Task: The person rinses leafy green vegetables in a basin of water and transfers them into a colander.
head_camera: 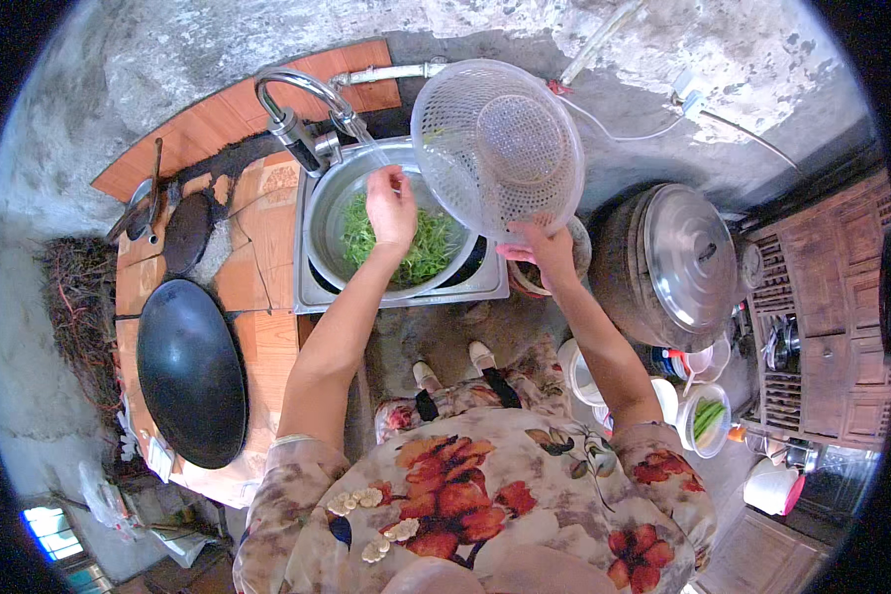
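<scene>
My right hand [538, 249] grips the lower rim of a translucent plastic colander [523, 141], which is tilted up beside the sink with small green bits stuck to it. Over a round metal basin [319, 249] hovers my left hand [391, 204], fingers bent together near the water stream; whether it pinches anything is not clear. Leafy greens [434, 249] lie in the basin, which sits in a stainless steel sink [408, 299]. Water runs from the curved chrome faucet [304, 78] into the basin.
Left of the sink, a dark wok or wok lid [191, 371] rests on the tiled counter [267, 275]. At right stand a large vat with a metal lid [689, 256], plastic tubs, a container of green vegetables [705, 419] and a wooden cabinet [824, 319].
</scene>
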Action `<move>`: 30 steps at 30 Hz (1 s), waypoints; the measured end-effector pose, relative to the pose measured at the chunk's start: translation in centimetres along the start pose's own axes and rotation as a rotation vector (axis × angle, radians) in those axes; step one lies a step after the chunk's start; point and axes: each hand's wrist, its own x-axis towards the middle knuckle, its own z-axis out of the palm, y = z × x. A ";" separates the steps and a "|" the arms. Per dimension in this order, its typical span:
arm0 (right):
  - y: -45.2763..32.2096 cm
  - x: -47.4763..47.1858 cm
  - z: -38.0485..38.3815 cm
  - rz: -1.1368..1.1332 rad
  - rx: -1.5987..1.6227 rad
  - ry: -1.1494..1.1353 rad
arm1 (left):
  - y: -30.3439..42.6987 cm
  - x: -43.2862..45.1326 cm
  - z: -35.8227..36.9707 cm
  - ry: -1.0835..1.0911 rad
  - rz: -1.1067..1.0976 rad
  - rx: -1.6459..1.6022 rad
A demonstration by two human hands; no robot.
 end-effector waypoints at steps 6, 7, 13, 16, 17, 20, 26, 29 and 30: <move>0.6 -0.2 1.1 0.156 -0.019 -0.075 | 3.2 2.6 0.6 -0.242 0.949 0.706; 0.5 -0.5 1.4 0.168 -0.055 -0.073 | 2.8 3.2 0.8 -0.319 0.948 0.825; -0.6 -0.2 1.4 0.096 -0.105 -0.049 | 0.3 4.6 1.4 -0.822 0.745 0.989; 0.1 1.2 0.5 0.068 -0.152 -0.033 | -2.5 3.8 -0.4 -0.746 0.771 0.938; 0.2 1.5 0.2 0.051 -0.172 -0.028 | -3.1 3.5 -0.9 -0.767 0.649 1.045; -0.3 2.0 -0.1 0.052 -0.078 -0.060 | -3.6 2.2 -2.0 -0.713 0.382 1.200; -0.3 1.6 0.6 0.023 -0.079 -0.077 | -1.8 2.3 -0.6 -0.464 0.485 0.644; -0.6 0.9 1.3 0.026 -0.054 -0.074 | 0.0 2.2 1.0 -0.380 0.671 0.552; -0.7 0.8 1.3 0.017 -0.065 -0.079 | 0.3 2.3 1.4 -0.365 0.680 0.626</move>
